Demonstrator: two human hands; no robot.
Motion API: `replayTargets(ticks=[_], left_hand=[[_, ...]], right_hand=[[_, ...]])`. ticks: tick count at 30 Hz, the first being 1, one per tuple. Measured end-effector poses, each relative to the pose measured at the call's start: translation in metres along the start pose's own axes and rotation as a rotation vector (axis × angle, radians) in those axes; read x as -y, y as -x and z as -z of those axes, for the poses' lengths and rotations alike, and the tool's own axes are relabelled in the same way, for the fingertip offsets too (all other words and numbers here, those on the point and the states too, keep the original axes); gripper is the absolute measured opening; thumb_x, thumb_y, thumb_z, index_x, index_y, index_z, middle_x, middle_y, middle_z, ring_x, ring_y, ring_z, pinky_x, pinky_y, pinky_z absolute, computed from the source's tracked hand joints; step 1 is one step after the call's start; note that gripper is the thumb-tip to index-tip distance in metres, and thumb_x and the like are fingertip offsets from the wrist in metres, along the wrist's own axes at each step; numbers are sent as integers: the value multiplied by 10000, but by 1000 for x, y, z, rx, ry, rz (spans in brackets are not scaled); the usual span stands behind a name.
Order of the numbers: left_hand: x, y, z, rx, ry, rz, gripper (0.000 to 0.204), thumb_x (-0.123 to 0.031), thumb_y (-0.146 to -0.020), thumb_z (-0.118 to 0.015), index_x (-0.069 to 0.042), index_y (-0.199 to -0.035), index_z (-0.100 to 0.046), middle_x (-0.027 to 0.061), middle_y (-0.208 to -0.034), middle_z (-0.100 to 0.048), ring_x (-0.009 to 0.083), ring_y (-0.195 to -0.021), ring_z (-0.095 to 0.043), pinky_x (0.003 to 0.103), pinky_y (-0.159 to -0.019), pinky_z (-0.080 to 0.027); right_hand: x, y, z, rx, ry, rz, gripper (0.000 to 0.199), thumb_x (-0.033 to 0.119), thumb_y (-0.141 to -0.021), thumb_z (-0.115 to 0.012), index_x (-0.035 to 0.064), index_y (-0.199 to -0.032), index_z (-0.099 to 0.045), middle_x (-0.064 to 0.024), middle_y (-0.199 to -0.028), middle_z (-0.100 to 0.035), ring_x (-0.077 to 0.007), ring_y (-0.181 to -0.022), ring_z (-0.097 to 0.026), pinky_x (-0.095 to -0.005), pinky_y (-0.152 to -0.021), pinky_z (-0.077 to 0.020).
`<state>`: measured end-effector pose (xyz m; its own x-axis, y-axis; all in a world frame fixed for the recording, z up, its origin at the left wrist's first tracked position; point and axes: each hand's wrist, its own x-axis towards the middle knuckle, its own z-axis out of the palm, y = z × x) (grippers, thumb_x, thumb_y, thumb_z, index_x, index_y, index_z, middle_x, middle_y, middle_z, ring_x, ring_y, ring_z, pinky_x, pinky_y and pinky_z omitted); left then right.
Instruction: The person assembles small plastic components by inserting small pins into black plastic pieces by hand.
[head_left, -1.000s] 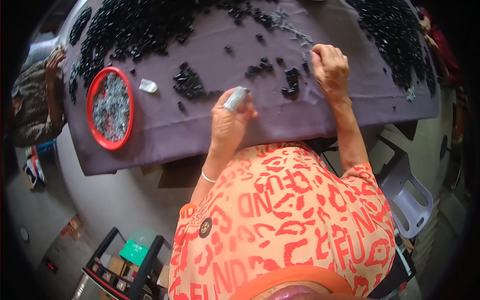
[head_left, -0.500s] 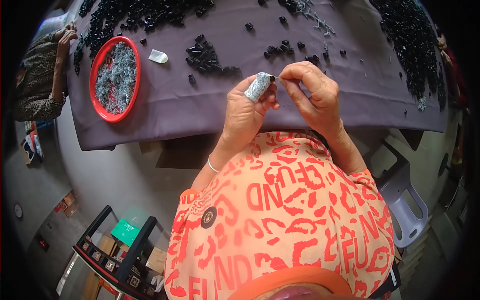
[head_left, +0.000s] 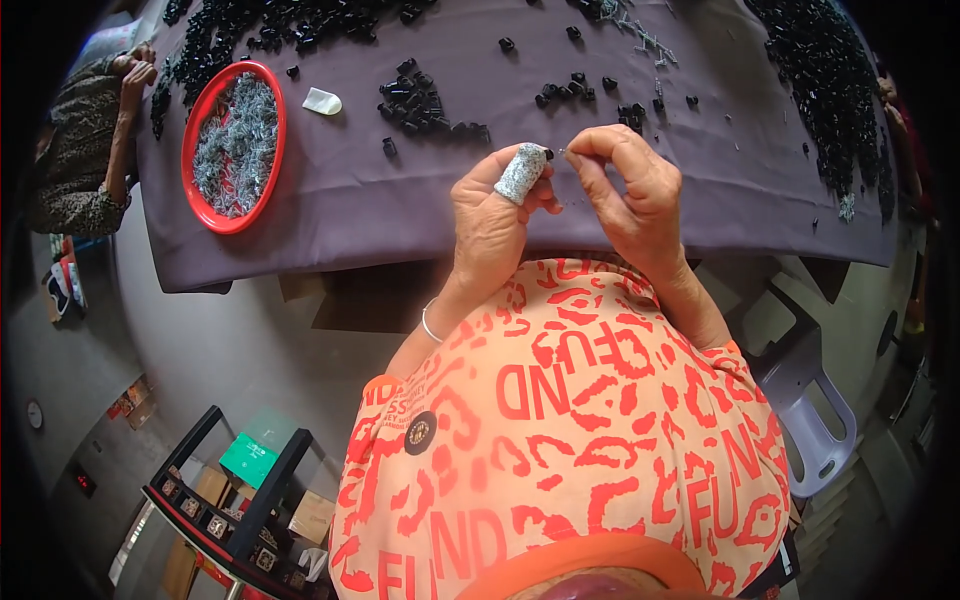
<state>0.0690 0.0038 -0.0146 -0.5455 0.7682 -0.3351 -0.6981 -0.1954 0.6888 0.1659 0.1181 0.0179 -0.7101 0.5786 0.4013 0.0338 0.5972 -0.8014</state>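
My left hand is closed over the near side of the table. A grey speckled finger sleeve covers one of its digits. At its fingertips is a small black plastic piece, mostly hidden. Just to the right, my right hand is pinched shut on a tiny thin metal pin, whose end points toward the black piece. A narrow gap separates the two. Beyond my hands, loose black pieces lie in a cluster on the purple-grey cloth.
A red oval basin full of small metal pins stands at left, beside a pale finger cot. Heaps of black pieces cover the far left and right. Another person's arm is at the left edge. A grey plastic chair stands right.
My right fingertips have drawn slightly away to the right from the black piece, widening the gap. The left hand keeps nearly the same pose. The whole view has shifted a little.
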Motion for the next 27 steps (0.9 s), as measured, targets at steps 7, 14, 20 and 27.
replayTargets(ticks=[7,14,20,27], left_hand=[[0,1,-4,-16,-36,-15,217,-165,-914,-616,11,-1041,-631,59,-869,-644,114,-713,-602,276,-632,-519],[4,-4,6,10,-473,-281,153,-118,-903,-620,9,-985,-648,40,-817,-616,103,-684,-589,254,-619,-516],[10,-1,8,-61,-160,-75,161,-125,-910,-610,8,-996,-644,26,-792,-610,85,-667,-575,260,-610,-523],[11,0,7,-58,-40,16,174,-121,-915,-600,14,-1020,-630,35,-833,-621,84,-677,-577,262,-612,-533]], right_hand=[[-4,3,-6,5,47,58,146,-87,-776,-636,-10,-893,-598,-108,-809,-618,-201,-706,-616,-277,-632,-494],[-10,3,-7,91,79,97,159,-81,-767,-639,2,-893,-592,-105,-817,-617,-221,-711,-628,-285,-623,-497],[-13,0,-7,146,-50,5,148,-74,-773,-640,-2,-894,-595,-92,-814,-613,-192,-706,-614,-275,-621,-487],[-20,4,-15,96,7,63,144,-84,-767,-643,-5,-878,-595,-82,-786,-603,-170,-683,-596,-270,-608,-479]])
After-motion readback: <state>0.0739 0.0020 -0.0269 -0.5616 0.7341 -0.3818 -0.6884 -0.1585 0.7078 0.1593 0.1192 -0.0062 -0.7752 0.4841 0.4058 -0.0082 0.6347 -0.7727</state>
